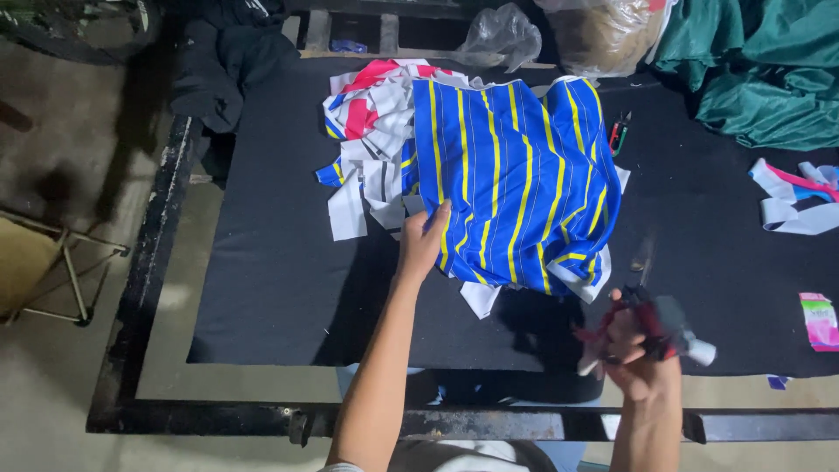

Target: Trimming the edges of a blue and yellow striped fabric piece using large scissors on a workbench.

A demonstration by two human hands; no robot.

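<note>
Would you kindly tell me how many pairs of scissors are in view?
2: one pair of scissors in the right hand, blurred; small snips on the table beside the striped fabric. Others may be hidden.

clear plastic bags (pixel 559 31) at table's far edge

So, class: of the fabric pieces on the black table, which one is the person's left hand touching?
The blue fabric with yellow stripes. The left hand rests on its near left edge; the white, red and green pieces lie untouched.

The tool (pixel 651 323) in the right hand (pixel 634 354) was motion-blurred; green fabric (pixel 760 61) ran off the top-right edge.
</note>
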